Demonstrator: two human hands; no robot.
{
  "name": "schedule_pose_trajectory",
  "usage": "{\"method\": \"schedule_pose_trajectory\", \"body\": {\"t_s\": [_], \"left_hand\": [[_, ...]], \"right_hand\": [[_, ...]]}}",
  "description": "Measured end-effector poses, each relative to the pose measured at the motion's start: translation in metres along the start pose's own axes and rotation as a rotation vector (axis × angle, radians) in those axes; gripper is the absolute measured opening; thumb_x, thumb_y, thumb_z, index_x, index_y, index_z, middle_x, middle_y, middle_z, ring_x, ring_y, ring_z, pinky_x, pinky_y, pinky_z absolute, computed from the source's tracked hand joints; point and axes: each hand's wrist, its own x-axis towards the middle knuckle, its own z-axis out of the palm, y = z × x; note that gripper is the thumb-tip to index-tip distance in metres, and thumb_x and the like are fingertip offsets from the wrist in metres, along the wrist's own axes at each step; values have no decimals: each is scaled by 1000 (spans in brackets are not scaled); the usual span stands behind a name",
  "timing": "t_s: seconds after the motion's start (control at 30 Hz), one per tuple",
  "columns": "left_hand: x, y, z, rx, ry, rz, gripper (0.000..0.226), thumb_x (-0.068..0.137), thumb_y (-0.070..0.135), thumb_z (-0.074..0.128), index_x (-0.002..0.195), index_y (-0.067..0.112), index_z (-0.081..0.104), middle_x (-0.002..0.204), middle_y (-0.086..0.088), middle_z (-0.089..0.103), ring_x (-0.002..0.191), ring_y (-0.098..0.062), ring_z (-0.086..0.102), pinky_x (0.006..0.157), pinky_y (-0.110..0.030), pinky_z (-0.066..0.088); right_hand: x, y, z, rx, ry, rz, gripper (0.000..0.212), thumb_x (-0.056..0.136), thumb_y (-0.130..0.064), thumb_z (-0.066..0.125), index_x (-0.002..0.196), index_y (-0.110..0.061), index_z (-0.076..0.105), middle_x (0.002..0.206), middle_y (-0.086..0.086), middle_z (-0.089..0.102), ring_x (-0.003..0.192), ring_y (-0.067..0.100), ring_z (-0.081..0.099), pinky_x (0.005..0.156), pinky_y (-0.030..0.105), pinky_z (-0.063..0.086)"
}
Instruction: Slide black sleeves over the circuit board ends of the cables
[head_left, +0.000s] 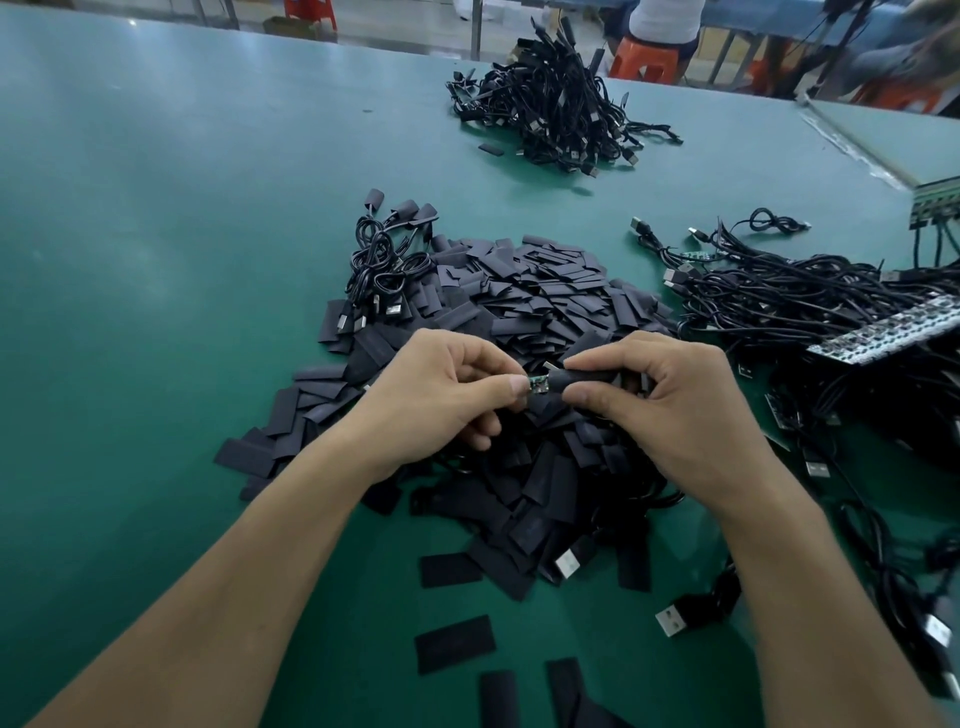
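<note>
Head view: the circuit board (538, 385) is pinched in the fingers (511, 387) of the left hand (441, 395). Just to their right, the black sleeve (587, 376) is gripped by the right hand (675, 410), its long axis in line with the board.

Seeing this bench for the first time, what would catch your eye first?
Centre frame, the left hand pinches a small green circuit board while the right hand holds a black sleeve at its end. Beneath them spreads a heap of loose sleeves, with tangled cables to the right and a second cable pile farther back on the green table.
</note>
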Motion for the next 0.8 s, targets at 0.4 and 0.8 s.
{"method": "schedule_pose_trajectory", "body": {"t_s": [0.4,0.8], "left_hand": [[0,1,1,-7,5,4,8,92,6,69,93,13,64,79,-4,76,61,-11,68,49,-20,51],[-1,1,1,-41,8,12,13,89,0,71,92,11,65,76,-8,76,62,-13,71,50,-19,53]], "right_hand": [[0,-3,7,-122,-30,-98,18,82,-28,78,99,-22,78,88,-11,69,88,14,63,80,40,52],[1,7,11,-157,-53,-129,25,78,-34,81,101,-28,76,86,-16,68,88,14,61,79,43,51]]}}
